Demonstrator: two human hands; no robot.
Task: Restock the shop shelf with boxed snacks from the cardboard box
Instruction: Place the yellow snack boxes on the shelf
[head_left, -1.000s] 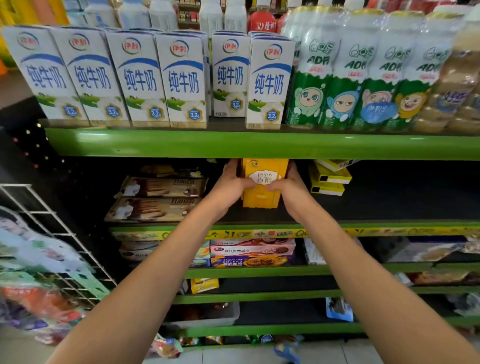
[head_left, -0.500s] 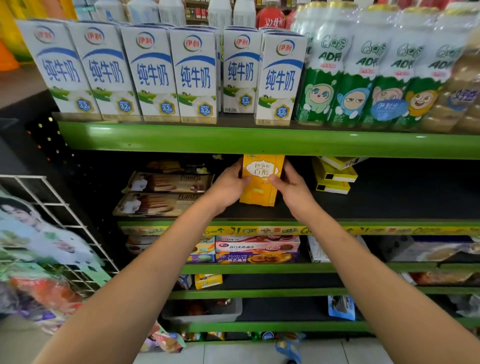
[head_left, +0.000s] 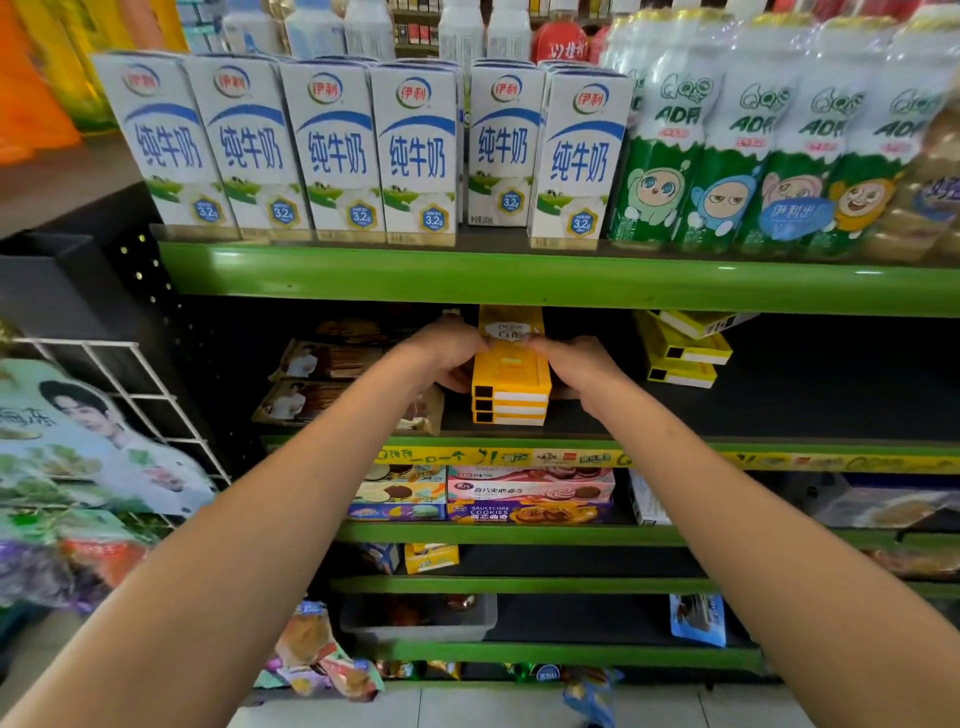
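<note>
1. the left hand (head_left: 451, 349) and right hand (head_left: 577, 364) curl their fingers round the two sides of the stack of yellow snack boxes (head_left: 511, 383), which lies flat on the black shelf (head_left: 779, 410) under the green shelf edge (head_left: 519, 275).
2. to do this step well, i would keep both hands pressing evenly, slide the stack back square, and let go only once it sits level, so the top box does not skew.
3. counted: three box ends show in the held stack, and one more yellow box (head_left: 511, 325) stands upright just behind it.
4. right of the stack, well apart, about three loose yellow boxes (head_left: 680, 353) lie piled.
5. left of the stack, two brown wafer packs (head_left: 317, 382) lie stacked.
6. above the stack, six milk cartons (head_left: 415, 150) show in front.
7. the cardboard box is not in view.
</note>
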